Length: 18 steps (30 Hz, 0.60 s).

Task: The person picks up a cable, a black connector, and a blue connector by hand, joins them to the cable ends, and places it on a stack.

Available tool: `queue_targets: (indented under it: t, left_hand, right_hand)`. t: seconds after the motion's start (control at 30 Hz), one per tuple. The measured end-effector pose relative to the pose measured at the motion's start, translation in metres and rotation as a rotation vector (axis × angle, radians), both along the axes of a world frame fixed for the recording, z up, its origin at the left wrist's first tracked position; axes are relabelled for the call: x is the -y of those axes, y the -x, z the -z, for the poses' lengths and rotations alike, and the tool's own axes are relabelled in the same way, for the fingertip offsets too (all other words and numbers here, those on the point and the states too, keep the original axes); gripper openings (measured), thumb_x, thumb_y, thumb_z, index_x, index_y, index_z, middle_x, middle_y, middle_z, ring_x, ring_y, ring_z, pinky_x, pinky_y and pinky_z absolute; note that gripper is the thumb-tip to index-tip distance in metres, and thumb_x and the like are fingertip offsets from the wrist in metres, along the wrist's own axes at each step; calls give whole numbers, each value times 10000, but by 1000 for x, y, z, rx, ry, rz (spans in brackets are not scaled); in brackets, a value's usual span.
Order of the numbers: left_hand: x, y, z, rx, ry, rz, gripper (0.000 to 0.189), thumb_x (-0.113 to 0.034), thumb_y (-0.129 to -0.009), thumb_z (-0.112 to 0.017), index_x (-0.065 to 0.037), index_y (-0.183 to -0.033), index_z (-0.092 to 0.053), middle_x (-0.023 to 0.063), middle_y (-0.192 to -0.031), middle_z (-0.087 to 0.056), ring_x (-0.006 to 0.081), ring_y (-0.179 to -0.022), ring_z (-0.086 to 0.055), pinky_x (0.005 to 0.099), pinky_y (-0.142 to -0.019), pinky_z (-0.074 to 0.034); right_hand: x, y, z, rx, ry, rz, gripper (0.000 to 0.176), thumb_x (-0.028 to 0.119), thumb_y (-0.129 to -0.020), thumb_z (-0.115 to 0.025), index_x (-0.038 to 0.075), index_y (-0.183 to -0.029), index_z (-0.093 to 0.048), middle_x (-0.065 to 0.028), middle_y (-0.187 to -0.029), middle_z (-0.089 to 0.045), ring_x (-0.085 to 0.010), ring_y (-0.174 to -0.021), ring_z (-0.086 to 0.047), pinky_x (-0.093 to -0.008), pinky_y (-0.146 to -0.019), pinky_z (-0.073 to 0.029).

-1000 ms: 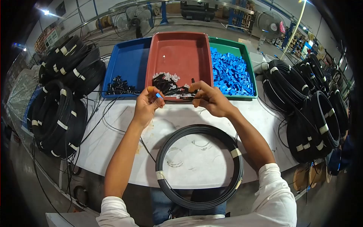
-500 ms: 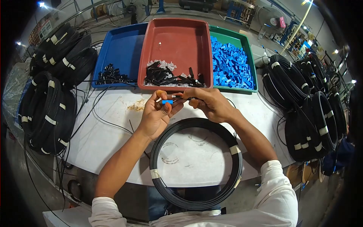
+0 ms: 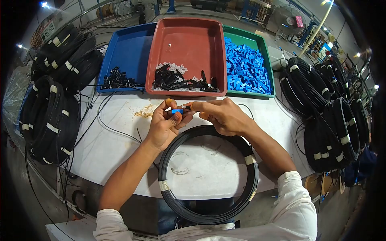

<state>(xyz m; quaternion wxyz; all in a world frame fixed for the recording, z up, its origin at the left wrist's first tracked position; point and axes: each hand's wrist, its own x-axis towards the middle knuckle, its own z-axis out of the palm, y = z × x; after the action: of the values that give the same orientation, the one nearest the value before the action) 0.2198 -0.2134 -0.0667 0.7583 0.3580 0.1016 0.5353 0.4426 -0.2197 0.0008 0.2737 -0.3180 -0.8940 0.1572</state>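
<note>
Between the thumb and fingers of my left hand (image 3: 163, 126) is a small blue plastic connector piece (image 3: 177, 111). My right hand (image 3: 227, 116) pinches a black cable end with a pale tip (image 3: 186, 107), which points at the right end of the blue piece. Both hands meet above the white table, just in front of the red tray. Below them, a coil of black cable (image 3: 163, 168) bound with pale tape lies over the table's front edge. A thin strand of cable runs up behind my right hand.
A blue tray (image 3: 130, 44) with small black parts, a red tray (image 3: 189, 36) with black and white parts and a green tray (image 3: 270, 68) full of blue pieces line the back. Taped cable coils are stacked at the left (image 3: 50, 120) and right (image 3: 307, 86).
The cable end in my right hand has moved slightly left and down, closer to the blue connector piece, and its pale tip shows more clearly. My left hand has barely moved.
</note>
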Motion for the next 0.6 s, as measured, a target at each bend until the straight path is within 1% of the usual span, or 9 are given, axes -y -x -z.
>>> queue_targets:
  t: [0.03, 0.1, 0.23, 0.33, 0.43, 0.5, 0.53, 0.57, 0.6]
  left_hand:
    - [-1, 1, 1, 1, 2, 0, 224, -18, -918, -668, -87, -1052, -503, 177, -1095, -671, 298, -1093, -677, 365, -969, -593]
    - [-2, 3, 1, 48, 15, 81, 204, -31, -928, -647, -66, -1062, -498, 176, -1096, -676, 279, -1086, -681, 301, -960, -596]
    - [-5, 4, 4, 96, 41, 131, 201, -19, -929, -638, -59, -1070, -500, 176, -1094, -679, 280, -1094, -678, 299, -954, -599]
    - [-6, 4, 4, 89, 36, 155, 188, -18, -934, -629, -65, -1067, -505, 182, -1111, -678, 295, -1106, -673, 302, -958, -597]
    - [-4, 1, 0, 74, 48, 99, 187, -17, -926, -654, -103, -1031, -526, 205, -1133, -668, 298, -1100, -676, 333, -942, -608]
    - [-5, 0, -1, 99, -33, 127, 198, 12, -915, -651, -106, -1023, -534, 203, -1225, -631, 308, -1137, -658, 355, -951, -607]
    - [-5, -2, -4, 99, -35, 122, 198, 12, -915, -651, -106, -1023, -534, 203, -1225, -631, 308, -1137, -658, 355, -951, -607]
    - [-4, -3, -7, 99, -52, 63, 206, 20, -899, -668, -102, -1009, -544, 174, -1229, -627, 303, -1133, -659, 356, -938, -614]
    - [-3, -3, -8, 99, -69, 2, 215, 29, -882, -686, -97, -995, -554, 145, -1233, -623, 298, -1129, -660, 356, -926, -621]
  right_hand:
    - [1, 0, -1, 1, 2, 0, 604, -109, -717, -607, 131, -1270, -582, -142, -860, -695, -325, -771, -690, -423, -634, -520]
    - [3, 1, -1, 47, -43, 31, 598, -74, -723, -625, 151, -1275, -584, -113, -785, -690, -315, -712, -686, -436, -588, -506]
    - [2, 2, -5, 85, -75, 9, 595, -59, -736, -632, 146, -1291, -568, -107, -766, -688, -312, -666, -680, -444, -563, -501]
    - [1, 0, -4, 69, -64, -16, 598, -78, -750, -619, 132, -1305, -549, -119, -784, -690, -319, -706, -687, -438, -593, -512]
    - [0, -1, -8, 53, 26, -20, 579, -97, -756, -619, 104, -1293, -535, -150, -833, -694, -337, -766, -694, -437, -641, -528]
    - [-3, -3, -6, -58, 57, -70, 538, -115, -747, -621, 75, -1244, -539, -177, -887, -695, -363, -847, -701, -443, -682, -532]
    - [-2, -5, -10, -18, 72, -30, 434, -88, -795, -640, 57, -1188, -524, -191, -938, -700, -380, -901, -705, -453, -699, -535]
    - [-2, -4, -9, -17, 70, -37, 434, -88, -795, -640, 57, -1188, -524, -191, -938, -700, -380, -901, -705, -453, -699, -535]
    - [-2, -2, -8, -112, 60, 20, 357, -54, -840, -654, 48, -1151, -511, -181, -934, -707, -357, -864, -711, -409, -704, -535]
